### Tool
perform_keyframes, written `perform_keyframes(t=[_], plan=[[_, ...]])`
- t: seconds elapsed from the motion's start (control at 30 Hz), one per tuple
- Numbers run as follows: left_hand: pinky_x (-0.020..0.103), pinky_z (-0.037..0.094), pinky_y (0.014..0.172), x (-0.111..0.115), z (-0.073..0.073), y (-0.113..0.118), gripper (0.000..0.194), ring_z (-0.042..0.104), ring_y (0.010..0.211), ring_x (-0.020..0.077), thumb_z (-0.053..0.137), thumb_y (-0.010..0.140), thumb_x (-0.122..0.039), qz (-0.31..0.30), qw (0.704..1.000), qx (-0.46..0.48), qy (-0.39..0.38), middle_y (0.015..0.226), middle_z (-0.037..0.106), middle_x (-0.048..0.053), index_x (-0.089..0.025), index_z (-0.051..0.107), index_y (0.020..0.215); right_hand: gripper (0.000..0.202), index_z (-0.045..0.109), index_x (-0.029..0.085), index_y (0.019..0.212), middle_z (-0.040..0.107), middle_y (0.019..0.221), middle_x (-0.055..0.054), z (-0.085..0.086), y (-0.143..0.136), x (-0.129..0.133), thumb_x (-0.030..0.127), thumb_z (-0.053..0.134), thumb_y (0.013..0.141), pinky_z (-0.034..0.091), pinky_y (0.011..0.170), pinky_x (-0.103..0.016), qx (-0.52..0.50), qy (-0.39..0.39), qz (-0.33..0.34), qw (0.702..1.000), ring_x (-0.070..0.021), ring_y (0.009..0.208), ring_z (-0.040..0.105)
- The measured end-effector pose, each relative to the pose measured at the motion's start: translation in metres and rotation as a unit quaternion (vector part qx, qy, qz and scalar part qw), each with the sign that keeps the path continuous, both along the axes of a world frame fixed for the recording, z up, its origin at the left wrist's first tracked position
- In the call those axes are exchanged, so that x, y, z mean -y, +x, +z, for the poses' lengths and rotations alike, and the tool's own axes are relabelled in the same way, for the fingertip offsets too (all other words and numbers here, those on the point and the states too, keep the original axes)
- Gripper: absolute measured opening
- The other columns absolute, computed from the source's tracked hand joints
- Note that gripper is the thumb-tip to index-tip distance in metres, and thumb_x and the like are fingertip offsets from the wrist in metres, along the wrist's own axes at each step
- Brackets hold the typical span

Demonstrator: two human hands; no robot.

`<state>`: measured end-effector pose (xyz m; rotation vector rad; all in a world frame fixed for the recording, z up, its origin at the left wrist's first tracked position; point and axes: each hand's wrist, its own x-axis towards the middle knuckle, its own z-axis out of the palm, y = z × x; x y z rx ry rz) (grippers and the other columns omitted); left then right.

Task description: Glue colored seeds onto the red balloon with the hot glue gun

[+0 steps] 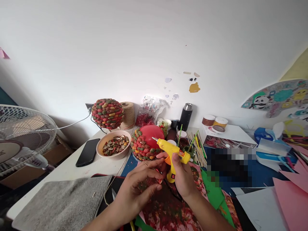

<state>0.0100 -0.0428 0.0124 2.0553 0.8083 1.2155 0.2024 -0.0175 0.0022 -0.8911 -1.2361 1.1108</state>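
Observation:
My right hand (184, 178) is wrapped around the handle of a yellow hot glue gun (171, 147), its metal nozzle pointing left and up. In front of the nozzle stands a red balloon (152, 134), partly covered on its left and lower side with painted red, green and yellow shells (141, 146). My left hand (139, 181) is below the balloon, thumb and fingertips curled close together. A small reddish bit shows between them, too small to name. Left of the balloon is a pink bowl (99, 150) holding loose painted shells (116, 144).
A finished-looking shell-covered ball (107, 114) stands behind the bowl, beside a twine spool (127, 114). A phone (88, 152), grey cloth (60, 202), black thermos (186, 117), thin sticks (197, 147) and paint jars (220, 122) lie around. A fan (24, 134) is at left.

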Motion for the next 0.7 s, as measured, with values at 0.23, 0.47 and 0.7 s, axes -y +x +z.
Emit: perform_keyframes(t=[0.23, 0.47, 0.7], plan=[[0.041, 0.056, 0.115, 0.002, -0.007, 0.001, 0.011, 0.071, 0.141, 0.0301, 0.080, 0.101, -0.028, 0.009, 1.000, 0.014, -0.014, 0.152, 0.074, 0.010, -0.030, 0.082, 0.112, 0.075, 0.088, 0.020, 0.097, 0.084, 0.089, -0.014, -0.001, -0.001, 0.000, 0.089, 0.057, 0.097, 0.064, 0.066, -0.035, -0.005, -0.005, 0.005, 1.000, -0.0286, 0.078, 0.077], [0.042, 0.054, 0.118, 0.005, -0.008, 0.003, 0.011, 0.071, 0.141, 0.0305, 0.081, 0.100, -0.030, 0.008, 0.999, 0.014, -0.030, 0.151, 0.075, 0.009, -0.031, 0.084, 0.110, 0.073, 0.087, 0.020, 0.098, 0.077, 0.074, -0.008, -0.007, 0.000, 0.000, 0.087, 0.058, 0.098, 0.057, 0.052, -0.029, -0.017, -0.003, 0.011, 1.000, -0.0204, 0.059, 0.067], [0.044, 0.059, 0.114, 0.009, -0.010, 0.011, 0.011, 0.073, 0.137, 0.0332, 0.086, 0.095, -0.035, -0.012, 0.996, 0.031, -0.084, 0.149, 0.076, 0.012, -0.029, 0.087, 0.104, 0.067, 0.087, 0.022, 0.096, 0.078, 0.082, -0.007, -0.013, -0.002, 0.002, 0.084, 0.060, 0.100, 0.059, 0.065, -0.031, 0.001, 0.026, -0.048, 0.998, -0.0208, 0.069, 0.068]])
